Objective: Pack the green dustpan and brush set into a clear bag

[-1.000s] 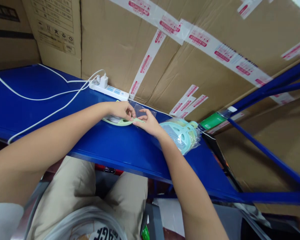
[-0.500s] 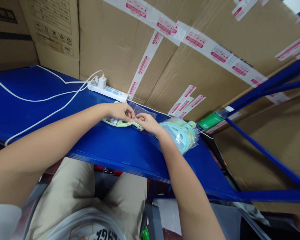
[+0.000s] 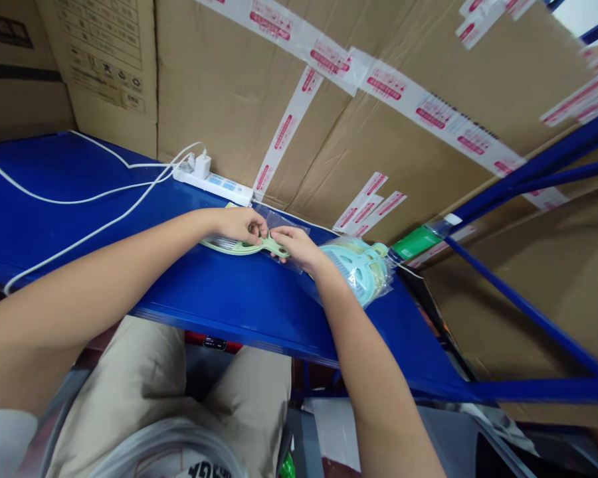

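Note:
A light-green slotted plastic strainer (image 3: pixel 240 248) with a looped handle lies on the blue tabletop, several of its edges seeming stacked. My left hand (image 3: pixel 246 224) is closed over its body with curled fingers near the neck, hiding part of the slats. Close beside it, my right hand (image 3: pixel 295 244) pinches at the handle end, where a clear plastic bag (image 3: pixel 292 222) shows around and behind the fingers. The exact grip of both sets of fingertips is partly hidden. Right of my right wrist sits a pile of bagged light-blue and green strainers (image 3: pixel 361 269).
A white power strip (image 3: pixel 219 186) with a plug and cables (image 3: pixel 124 214) lies at the back left of the blue table (image 3: pixel 219 292). Large taped cardboard boxes (image 3: pixel 219 93) stand behind. A green-labelled bottle (image 3: pixel 418 242) lies by the blue metal frame (image 3: pixel 528 302) at right.
More of the green handle loop shows beside my right fingers, and the fingertips of both hands have shifted slightly. The whole view has moved a little.

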Motion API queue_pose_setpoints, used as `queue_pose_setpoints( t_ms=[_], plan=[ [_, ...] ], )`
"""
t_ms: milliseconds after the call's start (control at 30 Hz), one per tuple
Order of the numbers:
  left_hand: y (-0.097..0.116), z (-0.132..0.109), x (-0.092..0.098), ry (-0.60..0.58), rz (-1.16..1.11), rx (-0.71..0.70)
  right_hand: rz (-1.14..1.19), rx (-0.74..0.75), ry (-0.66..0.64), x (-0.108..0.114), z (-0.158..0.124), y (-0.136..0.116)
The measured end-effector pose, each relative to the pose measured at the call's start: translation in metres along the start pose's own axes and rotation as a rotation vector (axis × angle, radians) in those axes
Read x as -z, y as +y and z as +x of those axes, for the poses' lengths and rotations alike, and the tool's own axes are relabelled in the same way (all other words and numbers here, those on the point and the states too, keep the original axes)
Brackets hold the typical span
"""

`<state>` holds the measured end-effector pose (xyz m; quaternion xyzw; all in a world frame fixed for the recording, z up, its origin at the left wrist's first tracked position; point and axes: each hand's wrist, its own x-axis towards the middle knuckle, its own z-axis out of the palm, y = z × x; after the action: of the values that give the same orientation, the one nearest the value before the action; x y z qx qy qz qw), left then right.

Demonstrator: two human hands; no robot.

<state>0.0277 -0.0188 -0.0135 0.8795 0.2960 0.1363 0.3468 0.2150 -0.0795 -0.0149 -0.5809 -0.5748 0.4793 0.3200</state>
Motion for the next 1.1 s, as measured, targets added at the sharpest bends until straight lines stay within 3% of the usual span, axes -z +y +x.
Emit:
queue_pose_setpoints(
  t_ms=[167,467,667,833,1100],
  plan=[
    [0.001,-0.002,0.000,0.012,-0.053,0.002,0.160,-0.107,0.070,-0.001,-0.007,-0.007],
    [0.000,-0.004,0.002,0.022,-0.063,0.019,0.253,-0.148,0.104,-0.003,-0.008,-0.007],
    [0.008,-0.007,0.003,0.108,0.067,0.059,0.312,-0.142,0.072,0.000,-0.006,-0.005],
    [0.015,-0.007,0.001,0.111,0.194,0.089,0.326,-0.145,0.081,-0.002,-0.009,-0.007],
    [0.021,-0.002,-0.009,0.210,0.318,0.039,0.296,-0.112,0.087,-0.002,-0.003,0.002]
  ],
)
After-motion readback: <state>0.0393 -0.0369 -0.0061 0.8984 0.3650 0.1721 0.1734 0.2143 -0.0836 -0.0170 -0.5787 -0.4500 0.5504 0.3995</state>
